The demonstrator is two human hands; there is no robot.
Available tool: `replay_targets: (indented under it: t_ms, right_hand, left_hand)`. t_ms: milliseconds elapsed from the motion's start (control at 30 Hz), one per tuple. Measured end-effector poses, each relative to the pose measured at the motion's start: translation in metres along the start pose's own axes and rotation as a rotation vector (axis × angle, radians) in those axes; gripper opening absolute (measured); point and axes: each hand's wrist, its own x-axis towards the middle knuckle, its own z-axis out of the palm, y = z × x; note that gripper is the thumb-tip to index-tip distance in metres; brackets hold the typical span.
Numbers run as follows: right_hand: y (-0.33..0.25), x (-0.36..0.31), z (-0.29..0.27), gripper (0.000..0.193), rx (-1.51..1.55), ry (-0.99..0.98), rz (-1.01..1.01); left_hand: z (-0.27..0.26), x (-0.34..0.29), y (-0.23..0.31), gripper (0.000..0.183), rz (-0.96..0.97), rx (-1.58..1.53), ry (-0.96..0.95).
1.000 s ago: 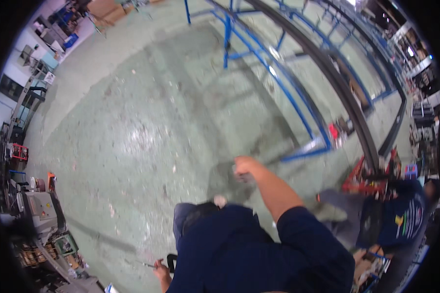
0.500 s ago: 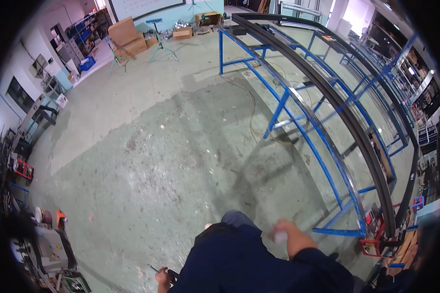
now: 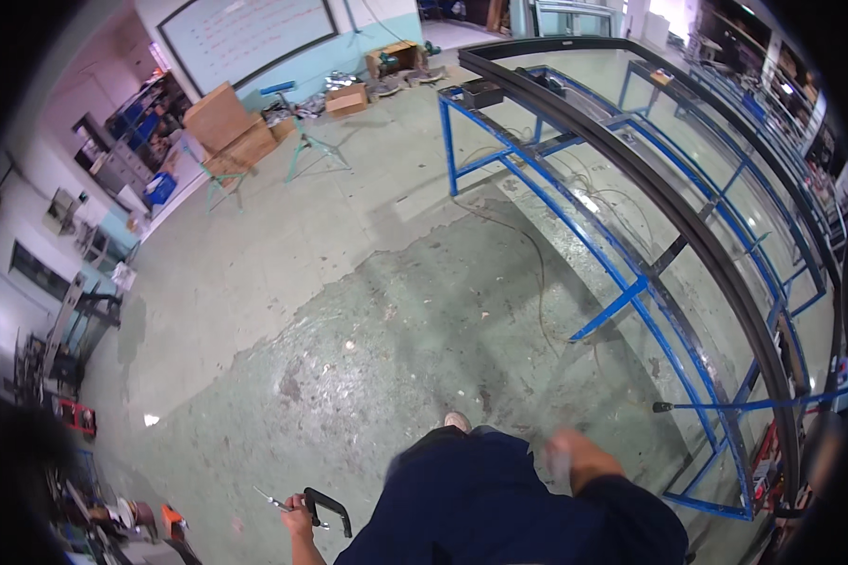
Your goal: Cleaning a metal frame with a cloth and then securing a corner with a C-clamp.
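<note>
My left hand (image 3: 297, 521) hangs low beside my left leg, its fingers wrapped round what looks like a C-clamp (image 3: 334, 506). The clamp has a black C-shaped frame, and a thin silver rod sticks out past the fingers to the left. In front of my body on the right is my right hand (image 3: 575, 457), smeared by motion. A pale patch shows at its palm, too blurred to name. Nearest to that hand stands a blue metal frame table (image 3: 636, 285), which it does not touch. Long black profiles (image 3: 683, 218) run along the top of the table.
A cable (image 3: 541, 273) lies on the floor beside the table legs. Farther off are cardboard boxes (image 3: 224, 122), a green stand (image 3: 306, 155) and a whiteboard (image 3: 254, 33). A blue bar (image 3: 773, 405) juts out at the right. Equipment (image 3: 137, 516) crowds the lower left.
The view has tilted and shifted, bringing more of the whiteboard in. My left hand shows more fully, with the clamp's frame now visible. The blue bar at the right appears lower.
</note>
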Motion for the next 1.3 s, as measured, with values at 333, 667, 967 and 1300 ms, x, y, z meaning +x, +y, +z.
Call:
replay_targets:
  t_ms: [333,667,967,1300]
  right_hand:
    - [-0.186,0.255,-0.551,0.044,0.696,0.817,-0.229]
    - [-0.145,0.313,-0.672,0.029,1.077,0.970,0.078]
    - [-0.051,0.418,-0.884,0.017,1.539,1.343,0.090]
    - [0.065,0.585,-1.181,0.041,2.070,1.460,0.265]
  left_hand:
    - [0.124,0.255,0.084,0.064,0.153,0.960,-0.599]
    - [0.248,0.526,0.350,0.026,0.840,1.035,-0.351]
    - [0.414,0.644,0.715,0.034,0.222,0.146,-0.102]
    - [0.540,0.762,0.969,0.037,0.406,0.230,-0.121]
